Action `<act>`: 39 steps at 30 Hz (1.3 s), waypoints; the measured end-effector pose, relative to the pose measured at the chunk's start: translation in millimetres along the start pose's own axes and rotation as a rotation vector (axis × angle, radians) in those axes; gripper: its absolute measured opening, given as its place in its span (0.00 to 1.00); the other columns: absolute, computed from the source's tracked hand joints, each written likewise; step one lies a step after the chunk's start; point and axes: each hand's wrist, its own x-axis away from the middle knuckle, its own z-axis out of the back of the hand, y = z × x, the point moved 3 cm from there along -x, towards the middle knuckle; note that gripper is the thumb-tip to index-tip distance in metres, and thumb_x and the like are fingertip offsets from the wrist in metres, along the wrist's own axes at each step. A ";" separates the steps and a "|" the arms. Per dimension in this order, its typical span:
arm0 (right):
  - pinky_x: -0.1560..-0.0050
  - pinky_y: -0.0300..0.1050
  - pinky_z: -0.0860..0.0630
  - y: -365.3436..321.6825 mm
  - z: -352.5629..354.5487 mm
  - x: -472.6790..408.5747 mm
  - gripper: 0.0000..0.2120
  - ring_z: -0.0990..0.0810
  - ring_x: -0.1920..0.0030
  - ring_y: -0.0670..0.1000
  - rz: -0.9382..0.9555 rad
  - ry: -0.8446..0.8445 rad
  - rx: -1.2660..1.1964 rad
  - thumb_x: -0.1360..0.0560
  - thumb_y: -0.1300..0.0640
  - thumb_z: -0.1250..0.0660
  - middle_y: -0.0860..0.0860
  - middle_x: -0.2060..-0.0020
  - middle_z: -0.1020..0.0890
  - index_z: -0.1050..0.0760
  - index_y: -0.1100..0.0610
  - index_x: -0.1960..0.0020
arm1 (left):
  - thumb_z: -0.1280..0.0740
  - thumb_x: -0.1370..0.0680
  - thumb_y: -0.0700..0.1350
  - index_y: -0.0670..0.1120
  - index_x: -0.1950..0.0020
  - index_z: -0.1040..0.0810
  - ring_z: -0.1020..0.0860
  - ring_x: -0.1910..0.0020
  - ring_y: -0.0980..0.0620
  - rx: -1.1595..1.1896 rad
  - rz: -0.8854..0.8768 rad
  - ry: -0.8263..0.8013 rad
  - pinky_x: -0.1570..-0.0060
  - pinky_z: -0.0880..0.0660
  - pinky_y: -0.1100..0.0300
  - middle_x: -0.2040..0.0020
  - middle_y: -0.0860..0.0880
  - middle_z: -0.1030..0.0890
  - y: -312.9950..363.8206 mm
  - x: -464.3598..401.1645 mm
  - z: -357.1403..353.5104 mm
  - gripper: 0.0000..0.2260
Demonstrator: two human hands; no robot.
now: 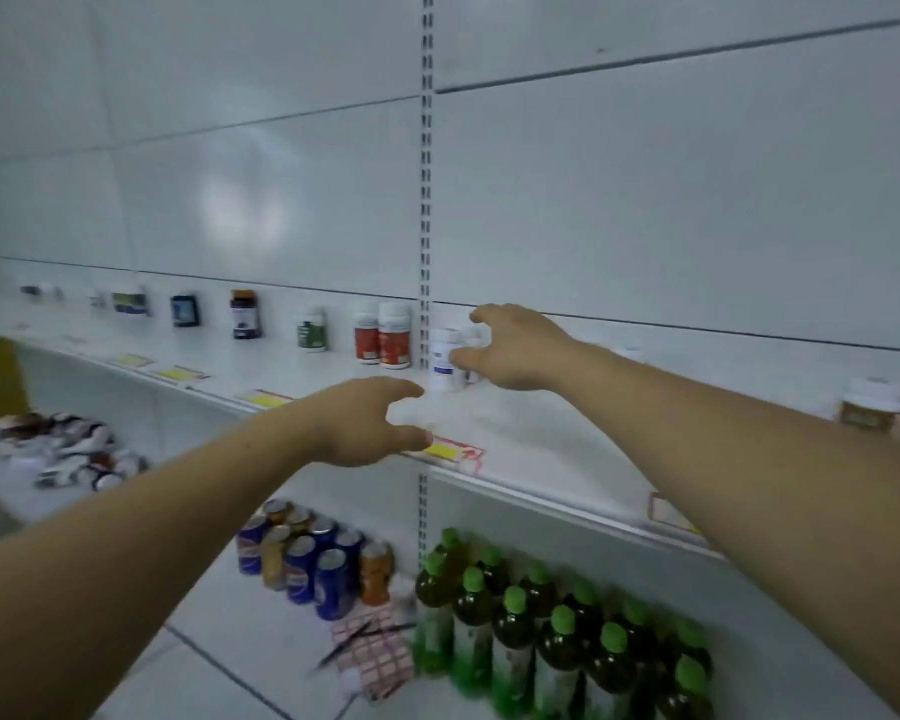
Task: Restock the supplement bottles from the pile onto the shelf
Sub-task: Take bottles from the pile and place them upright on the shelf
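The white shelf (541, 439) runs across the middle at chest height. Two white supplement bottles stand on it beside the slotted upright: one with a blue label (444, 362) and one behind it (475, 339). My right hand (515, 350) reaches in from the right, its thumb and forefinger curled round the rear white bottle. My left hand (365, 423) hovers over the shelf's front edge with thumb and fingers spread, holding nothing. The pile of bottles (58, 452) lies on a low surface at the far left.
Further left on the shelf stand two red-labelled bottles (385, 335), a green-labelled one (312, 330), a dark one (245, 314) and small boxes. Boxes (874, 413) sit at the right end. Below are drink cans (307, 558) and green-capped bottles (541, 626).
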 end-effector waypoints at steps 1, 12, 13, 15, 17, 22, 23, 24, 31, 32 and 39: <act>0.45 0.46 0.34 -39.2 -17.1 -12.8 0.33 0.31 0.34 0.55 0.062 -0.011 -0.011 0.28 0.37 0.36 0.52 0.30 0.32 0.36 0.51 0.28 | 0.35 0.27 0.63 0.56 0.27 0.38 0.36 0.30 0.52 -0.016 0.037 0.015 0.33 0.40 0.55 0.26 0.54 0.37 -35.4 15.7 7.5 0.31; 0.39 0.50 0.33 -420.8 -223.9 -99.2 0.33 0.32 0.32 0.57 0.494 -0.280 -0.129 0.26 0.37 0.39 0.53 0.28 0.34 0.38 0.51 0.26 | 0.34 0.27 0.61 0.53 0.27 0.37 0.33 0.32 0.51 0.025 0.530 0.030 0.35 0.37 0.57 0.26 0.51 0.36 -379.7 190.2 66.6 0.31; 0.40 0.50 0.33 -443.1 -242.5 -104.8 0.33 0.32 0.33 0.57 0.514 -0.297 -0.120 0.26 0.36 0.39 0.54 0.29 0.33 0.37 0.51 0.27 | 0.34 0.27 0.61 0.53 0.27 0.37 0.32 0.32 0.51 0.024 0.560 0.030 0.36 0.36 0.58 0.27 0.51 0.35 -402.3 199.7 70.1 0.31; 0.43 0.49 0.32 -482.2 -280.9 -121.5 0.33 0.30 0.34 0.57 0.552 -0.318 -0.102 0.27 0.36 0.39 0.54 0.30 0.31 0.36 0.52 0.28 | 0.34 0.27 0.61 0.54 0.27 0.37 0.32 0.33 0.51 0.015 0.605 0.045 0.36 0.35 0.57 0.27 0.52 0.35 -445.5 212.6 75.1 0.31; 0.41 0.49 0.32 -513.7 -319.2 -143.5 0.33 0.31 0.33 0.57 0.561 -0.349 -0.091 0.27 0.35 0.40 0.54 0.29 0.32 0.37 0.51 0.27 | 0.35 0.27 0.62 0.54 0.27 0.37 0.32 0.32 0.50 -0.002 0.641 0.048 0.37 0.35 0.57 0.27 0.51 0.34 -487.1 218.4 76.1 0.31; 0.37 0.52 0.32 -579.5 -415.1 -222.7 0.35 0.32 0.32 0.57 0.543 -0.408 -0.056 0.27 0.34 0.41 0.53 0.28 0.33 0.38 0.49 0.26 | 0.35 0.27 0.62 0.54 0.27 0.38 0.32 0.33 0.48 -0.027 0.687 0.022 0.39 0.35 0.57 0.28 0.50 0.34 -602.2 202.6 69.7 0.31; 0.37 0.52 0.31 -591.7 -434.8 -241.5 0.35 0.32 0.32 0.58 0.534 -0.412 -0.066 0.28 0.34 0.40 0.53 0.28 0.32 0.38 0.50 0.26 | 0.35 0.26 0.62 0.53 0.27 0.38 0.32 0.33 0.48 -0.024 0.694 0.018 0.39 0.35 0.57 0.28 0.50 0.34 -629.3 193.3 69.2 0.31; 0.36 0.52 0.31 -603.5 -454.6 -261.1 0.35 0.32 0.32 0.58 0.525 -0.416 -0.075 0.28 0.34 0.40 0.54 0.29 0.32 0.38 0.50 0.26 | 0.35 0.26 0.61 0.53 0.27 0.38 0.32 0.33 0.47 -0.015 0.702 0.015 0.38 0.35 0.56 0.28 0.49 0.34 -657.3 181.9 69.3 0.30; 0.38 0.52 0.30 -675.1 -559.8 -409.6 0.32 0.31 0.34 0.59 0.433 -0.453 -0.156 0.26 0.37 0.40 0.55 0.30 0.31 0.37 0.50 0.27 | 0.36 0.28 0.65 0.55 0.28 0.36 0.31 0.34 0.46 -0.003 0.745 -0.044 0.37 0.31 0.49 0.31 0.47 0.30 -844.5 95.2 85.0 0.31; 0.38 0.51 0.30 -682.6 -569.8 -425.7 0.31 0.31 0.34 0.58 0.414 -0.459 -0.179 0.26 0.37 0.40 0.55 0.30 0.31 0.37 0.50 0.27 | 0.36 0.28 0.65 0.55 0.28 0.36 0.31 0.34 0.46 0.008 0.745 -0.049 0.37 0.31 0.49 0.31 0.47 0.30 -865.8 88.5 87.1 0.31; 0.44 0.50 0.27 -708.0 -661.1 -501.2 0.25 0.25 0.41 0.58 0.179 -0.488 -0.280 0.26 0.41 0.38 0.56 0.37 0.24 0.30 0.54 0.34 | 0.36 0.26 0.62 0.54 0.27 0.37 0.34 0.31 0.48 0.076 0.642 -0.098 0.34 0.35 0.53 0.27 0.50 0.36 -994.7 55.7 81.7 0.30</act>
